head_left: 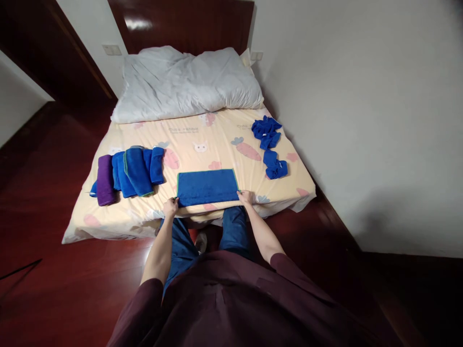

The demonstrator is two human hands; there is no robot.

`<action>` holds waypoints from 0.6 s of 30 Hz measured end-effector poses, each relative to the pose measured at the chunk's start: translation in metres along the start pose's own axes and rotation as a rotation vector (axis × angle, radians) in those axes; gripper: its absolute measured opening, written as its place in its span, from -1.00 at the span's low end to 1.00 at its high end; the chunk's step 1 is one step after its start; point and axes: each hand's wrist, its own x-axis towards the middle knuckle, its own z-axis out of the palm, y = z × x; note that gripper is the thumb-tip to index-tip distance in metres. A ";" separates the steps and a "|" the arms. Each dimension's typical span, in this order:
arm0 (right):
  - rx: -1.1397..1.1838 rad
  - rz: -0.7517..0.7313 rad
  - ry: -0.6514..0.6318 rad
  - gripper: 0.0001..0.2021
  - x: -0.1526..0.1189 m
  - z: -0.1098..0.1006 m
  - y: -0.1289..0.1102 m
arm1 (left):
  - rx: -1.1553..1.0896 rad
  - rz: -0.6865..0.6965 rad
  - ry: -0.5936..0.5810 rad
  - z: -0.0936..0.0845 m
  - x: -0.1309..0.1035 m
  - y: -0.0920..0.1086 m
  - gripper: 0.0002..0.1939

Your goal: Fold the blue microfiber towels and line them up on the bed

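Head view: pinches the near left corner of a blue towel (208, 187) with the left hand (170, 207), and the near right corner with the right hand (245, 197). Keeps to flat condition, green-edged, near the near edge of the bed (211, 140). Shows blue rolls (137, 171) and a purple roll (105, 180) at left, crumpled blue cloths (265, 131) at right, white bedding (191, 86) at far end.

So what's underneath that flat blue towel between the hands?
The patterned sheet shows beyond the edges of the blue towel, so it probably runs beneath. The towel covers that patch, so whether anything else lies there can't be seen.
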 end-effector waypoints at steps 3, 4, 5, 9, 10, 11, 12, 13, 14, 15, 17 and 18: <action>-0.147 0.114 0.020 -0.83 0.008 0.002 -0.017 | 0.059 -0.025 0.001 0.001 -0.001 0.018 -0.73; -0.180 0.126 0.025 -0.86 0.010 0.001 -0.024 | 0.073 -0.023 0.012 0.000 -0.003 0.024 -0.71; -0.204 0.125 0.032 -0.82 0.011 -0.001 -0.030 | 0.084 -0.014 0.026 -0.003 -0.006 0.028 -0.68; -0.241 0.000 0.065 -0.55 -0.004 -0.022 -0.037 | 0.103 0.166 0.103 -0.020 -0.023 0.022 -0.55; -0.250 -0.089 0.068 -0.54 -0.013 -0.027 -0.035 | 0.111 0.279 0.118 -0.022 -0.028 0.014 -0.54; -0.262 -0.198 0.062 -0.53 -0.023 -0.030 -0.031 | 0.123 0.411 0.120 -0.024 -0.034 0.005 -0.53; -0.281 -0.315 0.041 -0.51 -0.033 -0.033 -0.027 | 0.140 0.542 0.106 -0.023 -0.040 -0.004 -0.51; -0.305 -0.427 0.005 -0.49 -0.043 -0.033 -0.024 | 0.161 0.652 0.076 -0.021 -0.045 -0.013 -0.49; -0.334 -0.518 -0.043 -0.47 -0.052 -0.033 -0.021 | 0.186 0.722 0.037 -0.019 -0.050 -0.020 -0.47; -0.365 -0.574 -0.096 -0.46 -0.059 -0.031 -0.019 | 0.217 0.755 -0.001 -0.015 -0.053 -0.025 -0.44; -0.441 -0.602 -0.190 -0.44 -0.067 -0.025 -0.019 | 0.285 0.733 -0.043 -0.008 -0.056 -0.028 -0.40; -0.484 -0.579 -0.223 -0.44 -0.068 -0.022 -0.020 | 0.318 0.697 -0.051 -0.006 -0.055 -0.027 -0.38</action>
